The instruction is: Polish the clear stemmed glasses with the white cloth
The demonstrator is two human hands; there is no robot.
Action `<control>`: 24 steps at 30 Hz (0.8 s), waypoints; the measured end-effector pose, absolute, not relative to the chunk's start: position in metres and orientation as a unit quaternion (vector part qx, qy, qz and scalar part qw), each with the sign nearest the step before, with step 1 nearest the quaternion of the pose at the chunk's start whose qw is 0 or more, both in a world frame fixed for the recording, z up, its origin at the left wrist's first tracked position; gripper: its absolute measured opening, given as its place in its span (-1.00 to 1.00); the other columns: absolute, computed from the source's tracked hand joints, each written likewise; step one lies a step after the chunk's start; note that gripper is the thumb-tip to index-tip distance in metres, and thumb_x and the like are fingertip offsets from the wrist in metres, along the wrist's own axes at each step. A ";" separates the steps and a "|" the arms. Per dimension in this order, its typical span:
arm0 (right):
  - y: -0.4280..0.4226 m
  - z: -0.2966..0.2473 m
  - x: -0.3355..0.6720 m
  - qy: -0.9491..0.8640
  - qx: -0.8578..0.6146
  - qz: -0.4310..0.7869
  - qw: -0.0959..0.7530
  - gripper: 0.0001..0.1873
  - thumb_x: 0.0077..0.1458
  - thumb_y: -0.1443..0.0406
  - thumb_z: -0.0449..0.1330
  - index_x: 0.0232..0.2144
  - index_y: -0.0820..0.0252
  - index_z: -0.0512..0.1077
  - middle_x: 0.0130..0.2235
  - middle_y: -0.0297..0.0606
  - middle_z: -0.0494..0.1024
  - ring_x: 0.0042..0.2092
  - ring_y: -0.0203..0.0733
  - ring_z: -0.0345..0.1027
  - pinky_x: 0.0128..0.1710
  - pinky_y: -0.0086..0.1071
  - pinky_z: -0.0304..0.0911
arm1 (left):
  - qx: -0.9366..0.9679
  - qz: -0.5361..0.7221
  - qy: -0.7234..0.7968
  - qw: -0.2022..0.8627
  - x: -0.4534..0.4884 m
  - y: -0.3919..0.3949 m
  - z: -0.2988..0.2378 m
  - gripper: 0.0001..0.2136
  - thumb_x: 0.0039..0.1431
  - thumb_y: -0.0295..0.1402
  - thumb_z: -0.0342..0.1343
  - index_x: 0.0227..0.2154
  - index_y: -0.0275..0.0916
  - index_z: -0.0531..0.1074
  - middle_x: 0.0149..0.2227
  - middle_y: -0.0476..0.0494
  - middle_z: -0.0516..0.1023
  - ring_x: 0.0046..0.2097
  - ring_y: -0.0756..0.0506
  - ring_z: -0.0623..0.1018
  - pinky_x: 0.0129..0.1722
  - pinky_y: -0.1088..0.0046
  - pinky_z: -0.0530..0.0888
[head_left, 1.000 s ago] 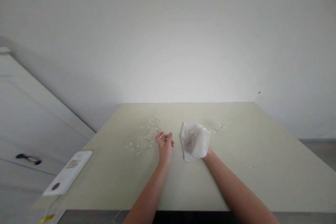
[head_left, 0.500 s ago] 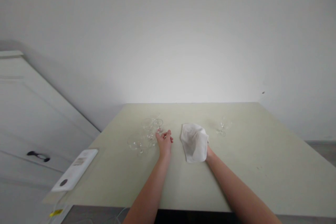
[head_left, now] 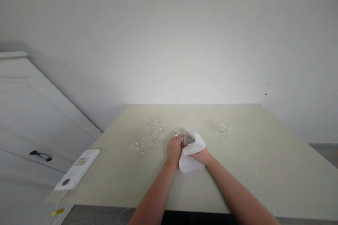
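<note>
Near the middle of the table, my left hand is closed around a clear stemmed glass, which is tipped sideways with its bowl toward my right hand. Draped over my right hand is a white cloth, which the fingers grip against the glass bowl. Part of the bowl shows in a fold of the cloth; the right fingertips are partly covered. Several more clear stemmed glasses stand close together left of my left hand. A single stemmed glass is farther off to the right.
The pale table meets a white wall at its far edge. On its left edge lies a white flat device with a cable. A white cabinet with a dark handle stands at the left.
My left hand has taken a glass from the left group and moved right with it to the cloth. My right hand has turned, and the cloth now wraps the glass bowl.
</note>
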State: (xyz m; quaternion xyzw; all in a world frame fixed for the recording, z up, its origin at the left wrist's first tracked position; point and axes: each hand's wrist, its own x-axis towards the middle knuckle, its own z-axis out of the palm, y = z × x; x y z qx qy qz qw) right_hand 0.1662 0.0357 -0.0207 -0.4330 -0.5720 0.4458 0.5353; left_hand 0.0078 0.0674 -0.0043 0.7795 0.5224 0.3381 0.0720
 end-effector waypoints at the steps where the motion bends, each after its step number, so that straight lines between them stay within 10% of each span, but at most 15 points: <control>1: 0.036 -0.021 0.164 -0.564 -0.441 0.439 0.543 -0.23 -0.26 0.19 0.43 0.06 0.13 0.34 0.06 -0.14 0.48 0.06 0.04 0.35 0.19 -0.03 0.11 | 0.795 0.320 0.513 0.044 0.010 0.068 -0.005 -0.71 0.15 -0.50 0.02 -0.08 -0.13 0.43 -0.26 -0.14 0.52 -0.18 -0.15 0.48 -0.15 0.34 0.38; 5: 0.041 -0.018 0.161 -0.433 -0.494 0.477 0.584 -0.62 0.00 0.09 0.18 -0.19 0.20 0.44 -0.11 -0.15 0.57 -0.03 0.03 0.40 0.08 -0.06 0.22 | 0.827 0.309 0.467 -0.050 0.017 0.068 -0.006 -0.65 0.14 -0.49 0.07 0.00 -0.13 0.39 -0.12 -0.22 0.49 -0.05 -0.19 0.45 -0.05 0.27 0.36; 14: 0.031 0.004 0.176 -0.635 -0.451 0.357 0.515 -0.32 -0.27 0.18 0.42 -0.02 0.09 0.40 0.06 -0.20 0.47 0.08 0.02 0.31 0.19 -0.14 0.09 | 0.862 0.225 0.447 -0.079 0.015 0.067 -0.008 -0.66 0.23 -0.44 0.00 0.07 -0.18 0.29 -0.18 -0.16 0.47 -0.14 -0.16 0.46 -0.11 0.29 0.34; 20: 0.034 -0.001 0.164 -0.402 -0.530 0.537 0.519 -0.52 0.10 -0.08 0.04 -0.24 0.18 0.44 -0.29 -0.16 0.60 -0.22 -0.03 0.47 -0.16 -0.18 0.36 | 0.861 0.221 0.447 -0.099 0.015 0.061 0.002 -0.75 0.21 -0.44 0.03 -0.05 -0.18 0.37 -0.22 -0.16 0.48 -0.15 -0.16 0.44 -0.07 0.27 0.30; 24: 0.031 0.000 0.167 -0.557 -0.505 0.457 0.475 -0.55 -0.15 0.04 0.34 -0.25 0.18 0.47 -0.21 -0.19 0.58 -0.16 -0.04 0.43 -0.06 -0.19 0.31 | 0.859 0.222 0.460 -0.044 0.013 0.065 0.000 -0.90 0.22 -0.41 0.04 -0.21 -0.19 0.40 -0.29 -0.14 0.50 -0.20 -0.15 0.47 -0.17 0.32 0.30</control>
